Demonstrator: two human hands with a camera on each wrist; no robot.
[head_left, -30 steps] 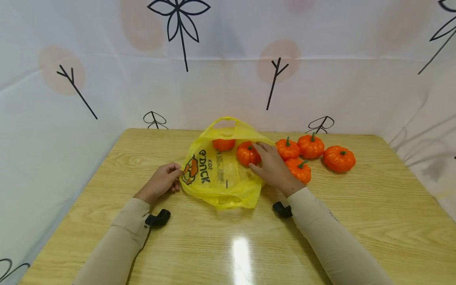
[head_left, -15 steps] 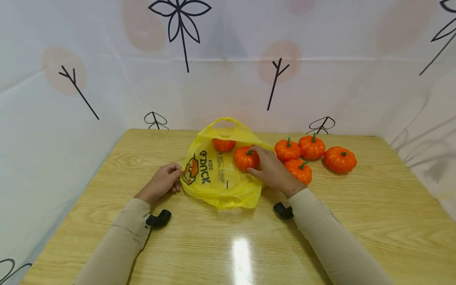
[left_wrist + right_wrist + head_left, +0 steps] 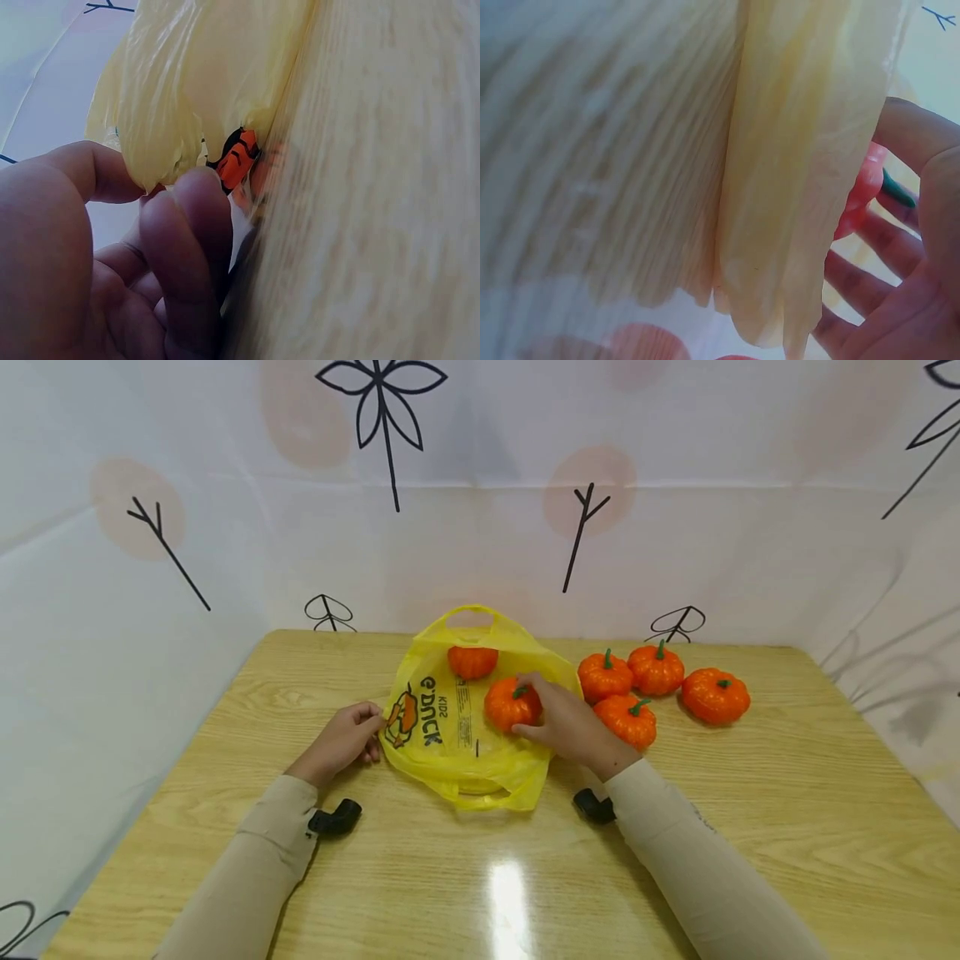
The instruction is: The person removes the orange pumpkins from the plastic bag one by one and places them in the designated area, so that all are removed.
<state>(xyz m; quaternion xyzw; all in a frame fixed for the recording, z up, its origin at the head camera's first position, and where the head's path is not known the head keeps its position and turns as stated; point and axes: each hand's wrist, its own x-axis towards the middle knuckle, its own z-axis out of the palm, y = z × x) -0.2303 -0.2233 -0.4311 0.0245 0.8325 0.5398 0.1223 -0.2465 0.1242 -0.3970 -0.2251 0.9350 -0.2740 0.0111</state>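
Observation:
A yellow plastic bag [image 3: 427, 760] with duck print lies on the table, its mouth spread toward me. At its left edge my left hand [image 3: 342, 743] pinches the plastic; the left wrist view shows the thumb and a finger on the bag [image 3: 202, 67]. My right hand [image 3: 573, 722] reaches into the mouth and grips a small orange toy pumpkin [image 3: 504, 706] with a green stem. In the right wrist view the bag's side partly hides that pumpkin [image 3: 861, 191]. Farther back inside the bag sits another pumpkin [image 3: 472, 663], its top covered by the bag's upper edge.
Right of the bag several more toy pumpkins stand on the wooden table [image 3: 420, 877]: one [image 3: 628, 721] beside my right wrist, one [image 3: 604, 677] behind it, one [image 3: 656, 669] farther back and one [image 3: 716, 696] at the far right. A patterned white cloth [image 3: 480, 543] hangs behind.
My right hand has moved the gripped pumpkin slightly left and toward me inside the bag. The bag's near handle sags a little lower. My left hand has stayed in place.

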